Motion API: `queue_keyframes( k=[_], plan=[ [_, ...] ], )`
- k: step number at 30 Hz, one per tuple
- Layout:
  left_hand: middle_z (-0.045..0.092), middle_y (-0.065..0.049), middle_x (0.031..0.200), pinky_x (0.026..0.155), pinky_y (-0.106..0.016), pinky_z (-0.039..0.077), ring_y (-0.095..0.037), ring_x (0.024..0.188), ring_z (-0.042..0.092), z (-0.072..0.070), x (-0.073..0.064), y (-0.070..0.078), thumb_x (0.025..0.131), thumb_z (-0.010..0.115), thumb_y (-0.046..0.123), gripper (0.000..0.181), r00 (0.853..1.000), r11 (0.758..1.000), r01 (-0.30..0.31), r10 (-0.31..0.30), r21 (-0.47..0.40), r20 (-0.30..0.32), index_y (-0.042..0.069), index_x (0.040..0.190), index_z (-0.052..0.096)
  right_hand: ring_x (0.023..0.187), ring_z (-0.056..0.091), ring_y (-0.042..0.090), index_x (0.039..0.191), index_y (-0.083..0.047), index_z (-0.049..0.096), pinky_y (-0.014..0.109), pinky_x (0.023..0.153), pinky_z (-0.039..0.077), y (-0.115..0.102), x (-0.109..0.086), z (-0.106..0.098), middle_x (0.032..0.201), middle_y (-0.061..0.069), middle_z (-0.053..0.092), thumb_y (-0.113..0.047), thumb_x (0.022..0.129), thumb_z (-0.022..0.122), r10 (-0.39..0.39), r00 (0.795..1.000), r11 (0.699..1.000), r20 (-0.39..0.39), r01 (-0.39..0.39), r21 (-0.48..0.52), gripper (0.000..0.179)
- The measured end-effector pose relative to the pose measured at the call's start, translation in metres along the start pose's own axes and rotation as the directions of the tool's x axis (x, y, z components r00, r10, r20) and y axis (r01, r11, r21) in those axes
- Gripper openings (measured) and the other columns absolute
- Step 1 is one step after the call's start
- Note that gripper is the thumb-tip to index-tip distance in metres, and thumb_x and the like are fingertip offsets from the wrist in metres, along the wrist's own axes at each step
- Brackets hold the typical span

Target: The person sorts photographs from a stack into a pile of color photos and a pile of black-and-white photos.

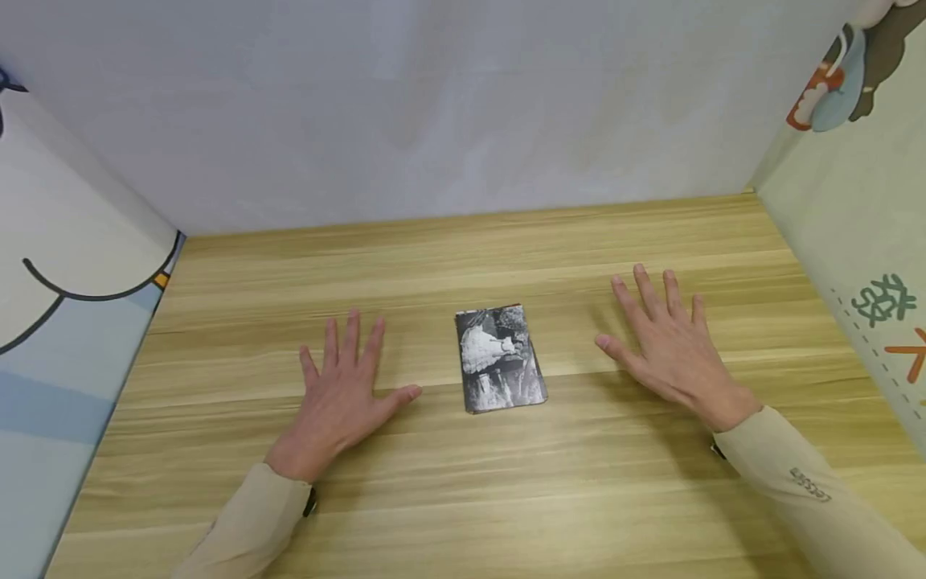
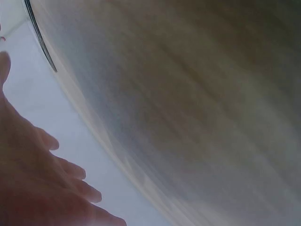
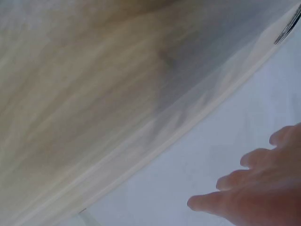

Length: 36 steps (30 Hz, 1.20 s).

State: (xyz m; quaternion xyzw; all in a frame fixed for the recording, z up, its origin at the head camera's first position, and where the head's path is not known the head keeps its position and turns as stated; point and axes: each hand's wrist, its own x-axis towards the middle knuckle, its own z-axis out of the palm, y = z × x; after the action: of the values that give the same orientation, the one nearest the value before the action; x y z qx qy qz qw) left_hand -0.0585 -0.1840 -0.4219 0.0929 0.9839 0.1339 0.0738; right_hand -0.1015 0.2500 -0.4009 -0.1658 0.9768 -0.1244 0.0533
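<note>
A small stack of cards (image 1: 501,359) lies on the wooden table between the two hands, its edges slightly uneven. The top card carries a black-and-white picture with a white dress in it. To the left of the stack, my left hand (image 1: 340,406) is spread palm down, thumb pointing toward the cards and apart from them. On the other side my right hand (image 1: 673,354) is also spread palm down, with its thumb toward the stack. Both hands hold nothing. In the wrist views the stack (image 2: 43,40) shows only as a thin dark edge beyond the left hand.
The wood-grain table (image 1: 463,498) ends at a pale grey-white wall (image 1: 434,121) at the back. A panel with cartoon drawings (image 1: 65,338) borders the left side, and a pale green printed panel (image 1: 854,241) borders the right.
</note>
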Motion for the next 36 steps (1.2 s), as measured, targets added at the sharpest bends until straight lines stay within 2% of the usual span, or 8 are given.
queue_keyframes(
  k=[14,20,36],
  plan=[
    [-0.005,-0.023,0.171,0.114,-0.082,-0.002,-0.049,0.155,-0.009,-0.009,0.006,0.010,0.093,0.046,0.079,0.108,1.000,1.000,-0.027,0.027,0.000,-0.002,0.011,0.167,0.007,0.153,-0.006,0.052,0.168,-0.015,0.010,0.083,0.114,0.001,-0.011,-0.001,0.003,0.172,0.018,-0.003,-0.063,0.106,0.036,-0.030,1.000,1.000,-0.003,0.030,0.000,0.083],
    [-0.006,-0.022,0.171,0.115,-0.080,-0.007,-0.048,0.154,-0.010,-0.008,0.007,0.019,0.093,0.048,0.079,0.109,1.000,1.000,-0.016,0.016,-0.024,0.000,0.010,0.167,0.009,0.153,-0.006,0.052,0.167,-0.013,0.013,0.083,0.113,0.003,-0.016,-0.003,0.004,0.172,0.019,0.000,-0.063,0.106,0.034,-0.022,1.000,1.000,0.011,0.022,0.018,0.082],
    [-0.001,-0.022,0.171,0.117,-0.078,-0.001,-0.047,0.155,-0.005,-0.008,0.009,0.042,0.092,0.050,0.078,0.109,1.000,0.997,-0.020,0.020,-0.073,0.007,0.006,0.166,0.014,0.154,-0.007,0.049,0.166,-0.008,0.018,0.078,0.118,0.003,-0.038,-0.004,-0.001,0.172,0.017,-0.001,-0.063,0.106,0.034,-0.023,0.998,0.998,0.051,0.019,0.067,0.083]
  ],
)
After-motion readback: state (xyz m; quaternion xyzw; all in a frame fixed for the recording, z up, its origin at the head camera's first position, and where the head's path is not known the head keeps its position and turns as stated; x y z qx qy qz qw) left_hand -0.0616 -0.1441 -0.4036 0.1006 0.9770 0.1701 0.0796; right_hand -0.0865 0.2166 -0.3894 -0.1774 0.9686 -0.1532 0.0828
